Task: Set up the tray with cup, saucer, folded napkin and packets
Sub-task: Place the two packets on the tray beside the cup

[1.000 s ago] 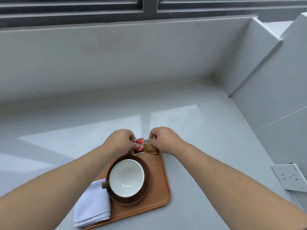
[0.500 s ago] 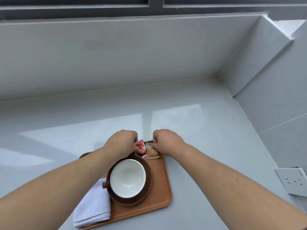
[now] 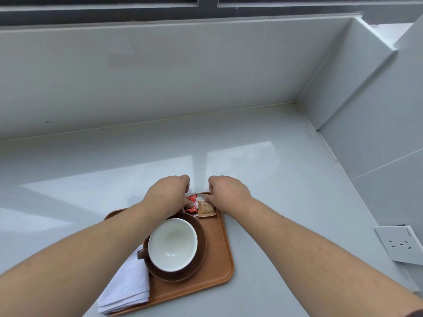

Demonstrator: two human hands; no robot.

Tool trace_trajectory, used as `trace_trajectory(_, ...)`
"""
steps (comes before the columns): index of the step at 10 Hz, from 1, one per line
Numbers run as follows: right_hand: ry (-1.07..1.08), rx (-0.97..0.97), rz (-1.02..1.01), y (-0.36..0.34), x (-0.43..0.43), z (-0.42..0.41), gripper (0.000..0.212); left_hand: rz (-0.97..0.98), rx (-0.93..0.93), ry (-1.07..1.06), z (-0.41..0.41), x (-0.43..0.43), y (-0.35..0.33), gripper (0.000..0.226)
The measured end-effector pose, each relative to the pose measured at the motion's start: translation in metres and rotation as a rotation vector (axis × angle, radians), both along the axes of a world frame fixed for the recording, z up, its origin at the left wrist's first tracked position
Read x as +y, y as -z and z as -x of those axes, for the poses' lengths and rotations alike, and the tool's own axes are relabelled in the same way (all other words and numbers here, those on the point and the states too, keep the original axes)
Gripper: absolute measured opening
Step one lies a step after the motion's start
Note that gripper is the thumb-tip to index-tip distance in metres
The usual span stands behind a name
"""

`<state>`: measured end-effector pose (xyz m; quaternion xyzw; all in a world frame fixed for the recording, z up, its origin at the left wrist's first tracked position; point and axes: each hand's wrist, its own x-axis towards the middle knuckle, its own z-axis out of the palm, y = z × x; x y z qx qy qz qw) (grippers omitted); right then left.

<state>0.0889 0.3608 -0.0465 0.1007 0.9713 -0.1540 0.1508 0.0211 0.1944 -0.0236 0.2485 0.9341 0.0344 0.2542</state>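
Note:
An orange-brown tray [image 3: 219, 255] lies on the grey counter. On it a brown cup with a white inside [image 3: 172, 244] stands on a dark brown saucer [image 3: 200, 255]. A folded white napkin [image 3: 127, 289] lies at the tray's near left corner. At the tray's far edge a red packet [image 3: 192, 204] and a tan packet [image 3: 206, 209] lie side by side. My left hand [image 3: 168, 194] pinches the red packet with curled fingers. My right hand [image 3: 227, 193] pinches the tan packet's top edge. Both packets rest on the tray.
The grey counter [image 3: 286, 179] runs to a tiled back wall [image 3: 183, 76] and a tiled right wall [image 3: 377, 133]. A white wall socket plate [image 3: 400, 244] sits low on the right wall. A dark window frame runs along the top.
Both hands have stayed at the tray's far edge on the packets; the tan packet now lies flatter and straighter beside the red one. The camera shifted slightly.

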Motion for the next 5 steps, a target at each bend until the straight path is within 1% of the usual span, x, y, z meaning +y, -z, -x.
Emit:
trace_trajectory(2,-0.009,0.035,-0.051,0.001,0.0,-0.004,0.036,-0.028,0.003,0.0,0.0,-0.004,0.01,0.034)
trace_trajectory(3,-0.02,0.036,-0.037,-0.003,-0.004,-0.005,0.036,-0.05,0.008,-0.004,-0.003,-0.008,0.012,0.028)
trace_trajectory(4,-0.046,0.088,-0.012,-0.005,-0.008,-0.007,0.033,-0.087,0.052,-0.007,-0.006,-0.012,0.014,0.026)
trace_trajectory(5,-0.059,0.207,0.005,-0.015,-0.013,-0.006,0.031,-0.146,0.128,-0.024,-0.007,-0.017,0.006,0.028)
